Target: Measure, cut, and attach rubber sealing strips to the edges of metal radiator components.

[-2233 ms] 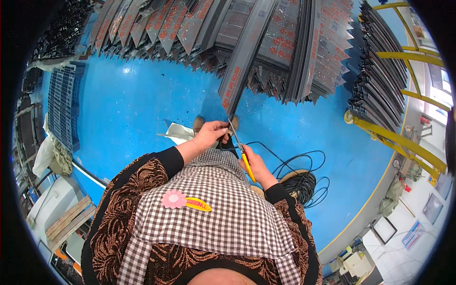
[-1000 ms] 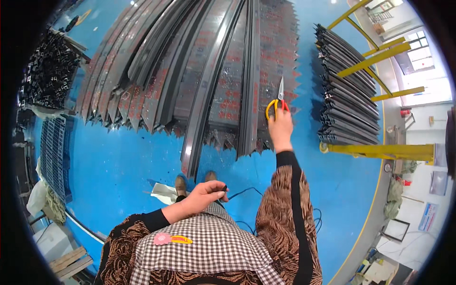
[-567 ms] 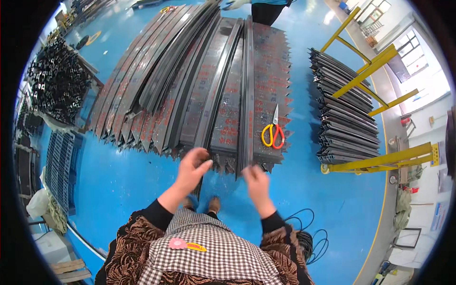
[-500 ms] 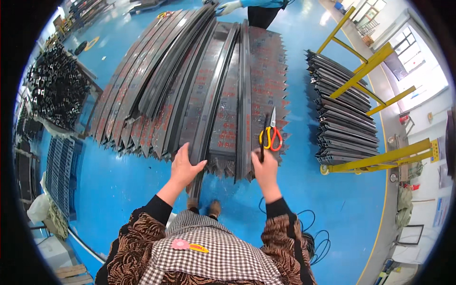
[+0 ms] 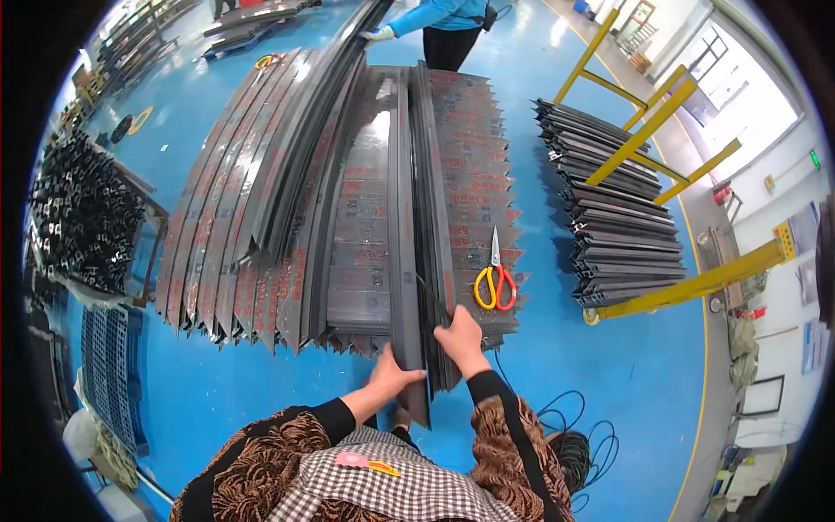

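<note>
My left hand (image 5: 391, 376) grips the near end of a long dark angled profile (image 5: 403, 296), thumb across it and fingers partly hidden at its left edge. The profile's tip sticks out past the stack's near edge. Beside it, to the right, lies a bundle of similar dark profiles (image 5: 442, 300). My right hand (image 5: 461, 339) is closed at that bundle's near end, and a thin black strip (image 5: 428, 287) runs up-left from its fingers. Scissors (image 5: 494, 277) with one yellow and one red handle lie just beyond my right hand, on red-printed dark profiles (image 5: 472, 174).
A co-worker's gloved hand (image 5: 378, 35) touches profiles at the far end. A yellow-framed rack (image 5: 687, 283) with stacked profiles (image 5: 617, 209) stands right. Black profile ends (image 5: 87, 209) and a blue pallet (image 5: 111, 370) are at left. Coiled black cable (image 5: 570, 457) lies on the floor.
My left hand has moved right and nearer, closing on the profile's end, which has shifted right beside the bundle. My right hand has come nearer and left. The co-worker's profiles have shifted.
</note>
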A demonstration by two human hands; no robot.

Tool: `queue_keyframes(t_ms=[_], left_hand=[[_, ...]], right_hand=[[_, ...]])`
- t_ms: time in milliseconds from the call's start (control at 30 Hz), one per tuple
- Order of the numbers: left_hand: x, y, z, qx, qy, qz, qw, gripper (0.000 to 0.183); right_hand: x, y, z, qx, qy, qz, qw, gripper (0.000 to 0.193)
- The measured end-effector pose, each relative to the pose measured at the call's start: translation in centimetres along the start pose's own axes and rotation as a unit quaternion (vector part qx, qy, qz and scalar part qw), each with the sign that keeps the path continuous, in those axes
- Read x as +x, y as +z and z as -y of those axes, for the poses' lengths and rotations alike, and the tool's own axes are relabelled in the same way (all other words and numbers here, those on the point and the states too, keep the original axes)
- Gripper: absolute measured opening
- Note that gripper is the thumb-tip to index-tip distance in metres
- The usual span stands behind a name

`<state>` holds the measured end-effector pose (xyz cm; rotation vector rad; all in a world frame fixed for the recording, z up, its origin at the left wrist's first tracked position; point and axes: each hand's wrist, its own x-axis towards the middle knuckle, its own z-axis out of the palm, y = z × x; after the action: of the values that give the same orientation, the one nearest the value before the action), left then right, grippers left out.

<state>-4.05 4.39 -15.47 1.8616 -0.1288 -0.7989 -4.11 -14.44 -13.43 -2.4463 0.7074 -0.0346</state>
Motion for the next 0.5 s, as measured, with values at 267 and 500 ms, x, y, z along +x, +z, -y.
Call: queue_keyframes(t_ms=[267, 500], left_hand=[[-2.8, 3.8, 1.4, -0.238, -0.062, 0.086, 0.965, 0.068], [0.1, 2.3, 4.1, -0.305, -0.282, 0.289, 0.862, 0.058]], right_hand=[[-10.8, -2.7, -3.8, 0.037, 0.002, 0.063, 0.997, 0.034], [-13.8, -4.6, -4.1, 0.048, 0.016, 0.066, 0.997, 0.042]])
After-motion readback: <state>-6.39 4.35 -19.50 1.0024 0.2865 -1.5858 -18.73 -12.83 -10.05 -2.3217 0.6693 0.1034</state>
